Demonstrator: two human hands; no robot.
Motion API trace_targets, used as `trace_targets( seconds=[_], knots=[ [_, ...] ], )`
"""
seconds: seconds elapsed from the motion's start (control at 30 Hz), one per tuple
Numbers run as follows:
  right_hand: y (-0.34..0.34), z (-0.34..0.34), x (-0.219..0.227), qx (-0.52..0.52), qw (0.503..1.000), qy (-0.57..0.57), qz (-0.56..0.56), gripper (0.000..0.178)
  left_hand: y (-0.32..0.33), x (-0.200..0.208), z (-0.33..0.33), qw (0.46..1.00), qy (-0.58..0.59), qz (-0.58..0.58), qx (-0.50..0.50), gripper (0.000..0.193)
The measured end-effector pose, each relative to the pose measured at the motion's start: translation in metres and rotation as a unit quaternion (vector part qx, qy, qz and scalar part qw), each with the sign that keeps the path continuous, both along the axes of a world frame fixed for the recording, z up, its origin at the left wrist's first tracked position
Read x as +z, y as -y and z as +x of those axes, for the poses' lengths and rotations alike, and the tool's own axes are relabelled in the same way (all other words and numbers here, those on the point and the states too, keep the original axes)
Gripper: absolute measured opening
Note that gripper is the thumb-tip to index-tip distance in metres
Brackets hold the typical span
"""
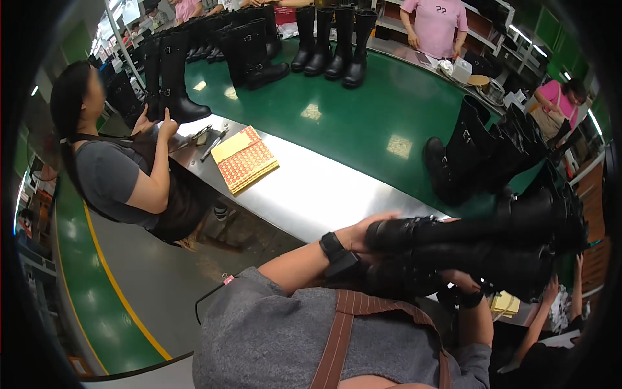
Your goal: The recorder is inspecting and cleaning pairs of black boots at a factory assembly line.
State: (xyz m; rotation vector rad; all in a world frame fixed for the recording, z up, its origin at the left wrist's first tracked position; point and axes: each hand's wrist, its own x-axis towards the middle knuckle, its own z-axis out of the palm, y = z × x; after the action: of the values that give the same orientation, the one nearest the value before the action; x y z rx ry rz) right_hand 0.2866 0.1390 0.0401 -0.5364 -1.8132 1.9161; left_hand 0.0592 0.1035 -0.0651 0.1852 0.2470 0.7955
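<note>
A pair of tall black boots (pixel 473 228) lies sideways across my two hands, in front of my chest. My left hand (pixel 368 232) grips the left end of the pair, its fingers partly hidden behind the black leather. From below, my right hand (pixel 461 280) wraps round the lower boot near the middle; the boots cover part of its fingers. Black bands with small boxes sit on both my wrists. Close to the held pair, more buckled black boots (pixel 468 146) stand on the green table at the right.
A green work table (pixel 337 123) has a bare metal edge (pixel 317 185) bearing a stack of yellow sheets with red dots (pixel 246 159) and tools. Several black boots (pixel 334 48) stand farther back. A co-worker (pixel 123 155) at left handles boots; another person's arm (pixel 541 318) reaches in at lower right.
</note>
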Motion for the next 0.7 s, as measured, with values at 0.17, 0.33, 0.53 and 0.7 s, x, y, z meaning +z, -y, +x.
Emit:
trace_targets(
  seconds=[0.17,0.33,0.53,0.7],
  knots=[
    [0.011,-0.020,-0.022,-0.341,0.909,0.066,0.228,0.048,0.005,0.026,-0.031,0.797,-0.428,0.191,0.381,0.045],
    [0.004,-0.028,-0.058,-0.300,0.775,0.307,0.464,0.047,0.042,0.021,0.014,0.465,-0.620,0.543,0.324,0.042],
    [0.001,0.022,-0.103,-0.356,0.920,0.028,0.161,0.058,0.041,0.010,0.042,0.400,-0.729,0.483,0.274,0.072],
    [0.023,0.022,-0.121,-0.237,0.933,0.144,0.227,0.101,0.038,0.026,0.048,0.399,-0.761,0.419,0.293,0.077]
  ],
)
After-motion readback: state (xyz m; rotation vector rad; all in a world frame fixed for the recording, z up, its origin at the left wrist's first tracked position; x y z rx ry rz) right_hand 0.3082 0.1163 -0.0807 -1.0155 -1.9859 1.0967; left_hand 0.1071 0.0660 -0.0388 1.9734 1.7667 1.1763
